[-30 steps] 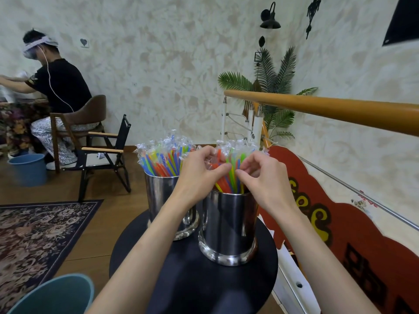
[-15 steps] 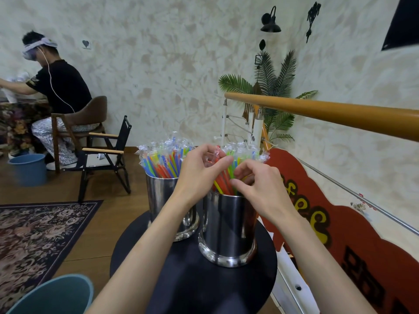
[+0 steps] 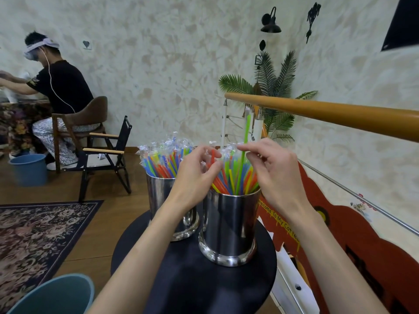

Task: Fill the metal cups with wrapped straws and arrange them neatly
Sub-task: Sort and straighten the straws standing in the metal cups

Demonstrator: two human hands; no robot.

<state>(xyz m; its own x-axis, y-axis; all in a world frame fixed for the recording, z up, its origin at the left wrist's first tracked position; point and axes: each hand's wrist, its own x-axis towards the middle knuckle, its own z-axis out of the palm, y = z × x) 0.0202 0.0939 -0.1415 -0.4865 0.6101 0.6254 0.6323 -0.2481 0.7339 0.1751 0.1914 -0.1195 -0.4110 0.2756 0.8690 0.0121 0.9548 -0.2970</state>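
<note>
Two shiny metal cups stand on a small round black table. The near right cup holds many coloured wrapped straws. The far left cup is packed with more wrapped straws. My right hand pinches one green wrapped straw that sticks up well above the others in the right cup. My left hand pinches an orange straw at the left side of that cup's bundle.
A wooden handrail runs across on the right above a red board. A teal bucket sits at the lower left beside a patterned rug. A folding chair, a blue bucket and a seated person are behind.
My right hand has lifted a green straw up out of the right cup's bundle. My left hand has shifted slightly left on the straws.
</note>
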